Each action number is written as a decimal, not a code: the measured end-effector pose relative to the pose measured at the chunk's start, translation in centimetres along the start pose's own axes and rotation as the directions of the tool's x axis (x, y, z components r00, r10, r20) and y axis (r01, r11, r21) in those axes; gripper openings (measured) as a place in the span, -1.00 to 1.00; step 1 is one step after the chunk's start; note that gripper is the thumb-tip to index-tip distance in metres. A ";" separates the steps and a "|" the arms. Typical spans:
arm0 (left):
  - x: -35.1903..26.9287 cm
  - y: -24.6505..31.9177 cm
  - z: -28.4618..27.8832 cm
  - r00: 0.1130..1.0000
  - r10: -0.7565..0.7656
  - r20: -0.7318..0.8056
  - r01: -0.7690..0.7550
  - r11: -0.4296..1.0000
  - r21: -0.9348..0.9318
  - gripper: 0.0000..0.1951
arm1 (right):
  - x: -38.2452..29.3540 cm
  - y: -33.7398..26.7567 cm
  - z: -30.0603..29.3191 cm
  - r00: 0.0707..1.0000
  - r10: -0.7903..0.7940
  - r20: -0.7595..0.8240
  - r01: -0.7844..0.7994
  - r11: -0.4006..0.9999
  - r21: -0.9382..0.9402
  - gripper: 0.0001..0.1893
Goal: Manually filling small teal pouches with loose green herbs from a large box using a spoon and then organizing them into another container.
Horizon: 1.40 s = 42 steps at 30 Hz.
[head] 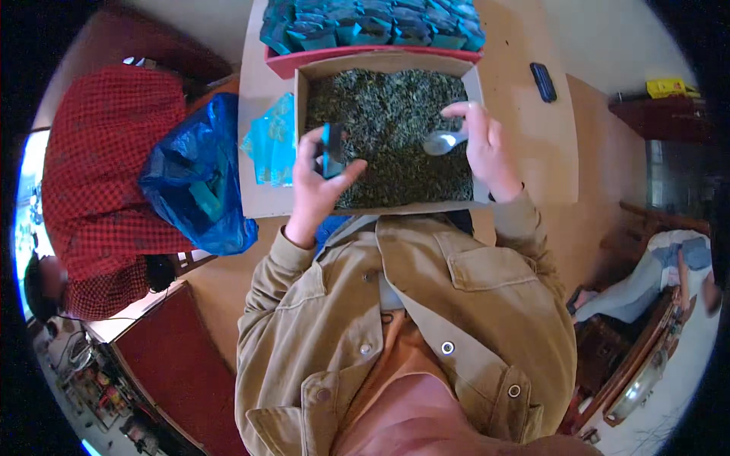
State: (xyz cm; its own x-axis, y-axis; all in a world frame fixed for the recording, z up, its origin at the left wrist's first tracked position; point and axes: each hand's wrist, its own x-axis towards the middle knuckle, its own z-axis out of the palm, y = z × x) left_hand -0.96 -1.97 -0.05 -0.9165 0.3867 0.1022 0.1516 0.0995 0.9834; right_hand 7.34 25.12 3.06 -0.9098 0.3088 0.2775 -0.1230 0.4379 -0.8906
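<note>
A cardboard box (388,212) of dark dried leaves, like loose tea (399,137), lies in front of me on the table. My left hand (319,185) is over the box's left side, fingers around a small blue packet (333,153). Whether the packet holds anything is hard to tell. On the right, my right hand (489,148) grips a metal spoon (442,143) by its handle, which the fingers mostly hide. The spoon's bowl is over the leaves and looks bare. Its index finger points out over the leaves. Flat blue packets (272,145) lie fanned out left of the box.
Behind the box stands a red box (285,64) packed with rows of filled blue packets (370,25). A dark phone-like object (543,82) lies at the table's right. Beside the left edge are a blue plastic bag (194,171) and a person in red checks (108,159). Another person (621,288) sits at right.
</note>
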 end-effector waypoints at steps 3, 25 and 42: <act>-0.1 -1.3 -0.6 0.999 -0.005 -0.047 0.005 1.000 0.017 -0.37 | -0.1 1.8 -0.2 0.975 0.221 -0.028 -0.217 0.912 -0.348 -0.44; -0.1 -2.7 0.1 0.987 0.160 -0.004 -0.153 0.954 0.256 -0.27 | -1.0 4.1 4.1 0.662 0.466 0.588 -0.357 0.885 -0.299 -0.79; -0.1 -1.8 2.5 0.968 0.233 0.098 -0.248 0.806 0.538 -0.26 | 0.5 -2.7 -0.5 0.889 0.393 0.237 -0.455 0.816 0.356 -0.79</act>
State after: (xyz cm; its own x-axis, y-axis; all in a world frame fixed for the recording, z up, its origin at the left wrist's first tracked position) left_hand -0.22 0.16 -2.20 -0.8155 0.4869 0.3130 0.5485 0.4775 0.6864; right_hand 7.38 24.52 5.82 -0.9506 0.2467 -0.1884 0.1726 -0.0843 -0.9814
